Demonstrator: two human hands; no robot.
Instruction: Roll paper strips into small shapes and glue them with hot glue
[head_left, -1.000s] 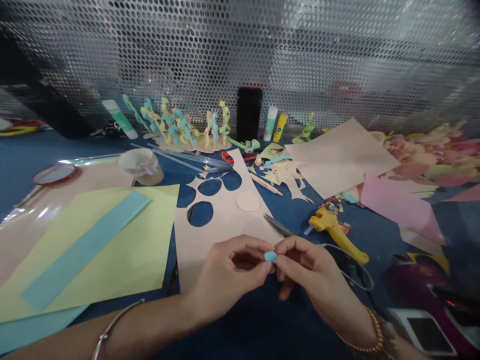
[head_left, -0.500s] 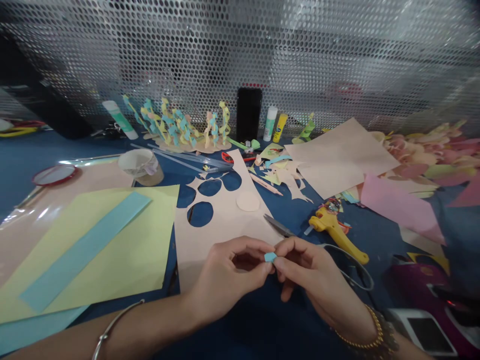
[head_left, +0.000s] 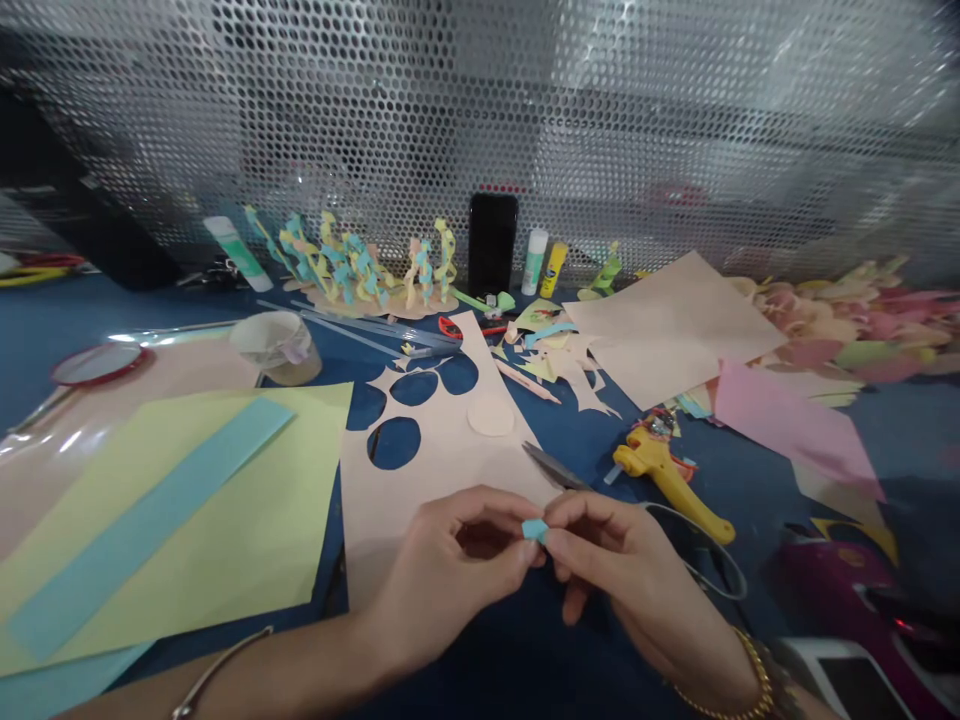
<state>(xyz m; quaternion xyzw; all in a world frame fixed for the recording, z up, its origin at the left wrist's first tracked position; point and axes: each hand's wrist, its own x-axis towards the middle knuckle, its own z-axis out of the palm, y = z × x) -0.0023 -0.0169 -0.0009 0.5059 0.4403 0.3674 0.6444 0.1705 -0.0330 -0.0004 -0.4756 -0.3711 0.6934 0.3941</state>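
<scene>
Between my fingertips is a small folded piece of light blue paper (head_left: 535,530). My left hand (head_left: 457,570) pinches it from the left with thumb and forefinger. From the right, my right hand (head_left: 615,560) pinches the same piece, its other fingers curled below. Just beyond the right hand lies a pair of scissors (head_left: 553,466), only the blades showing. Under and ahead of the hands is a pale pink sheet (head_left: 450,475) with round holes cut from it, and a loose paper circle (head_left: 491,417) rests on top.
A yellow glue gun (head_left: 667,475) lies right, near a purple object (head_left: 847,600). Left are a yellow sheet (head_left: 247,530) with a blue strip (head_left: 157,520) and a paper cup (head_left: 277,345). Curled paper stems (head_left: 360,265), a phone (head_left: 492,245) and glue sticks (head_left: 535,262) stand along the perforated metal panel (head_left: 420,110).
The view has tilted up slightly, so most things sit a little lower in the picture. Both hands keep their pinch on the blue paper piece, which looks slightly turned.
</scene>
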